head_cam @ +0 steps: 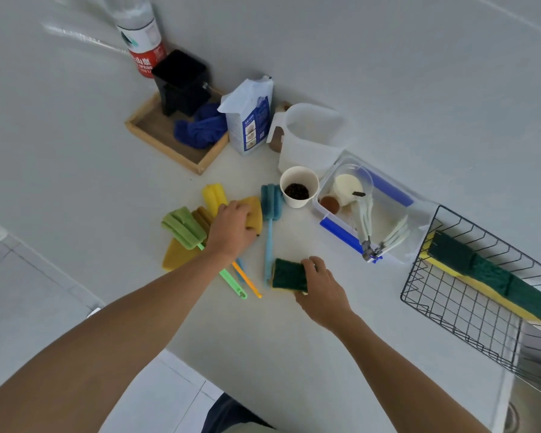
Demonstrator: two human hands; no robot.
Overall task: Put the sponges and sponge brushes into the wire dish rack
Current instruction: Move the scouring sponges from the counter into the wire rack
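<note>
My left hand [231, 228] grips a mustard-yellow sponge [256, 214] in the pile at the counter's middle. Around it lie a green sponge brush [184, 228], a yellow sponge brush [213, 196], a blue sponge brush [270, 204] and another yellow sponge [177, 254]. My right hand [324, 290] holds a green-topped scouring sponge [289, 275] on the counter, fingers on its right edge. The black wire dish rack [450, 314] stands at the right with several green-and-yellow scouring sponges [487, 276] lying in a row inside it.
A paper cup of dark beans [298, 189] and a clear box with blue clips [388, 210] stand between the pile and the rack. Behind are a white jug [313, 139], a paper bag [250, 120], a wooden tray [156, 135] and a bottle [141, 35].
</note>
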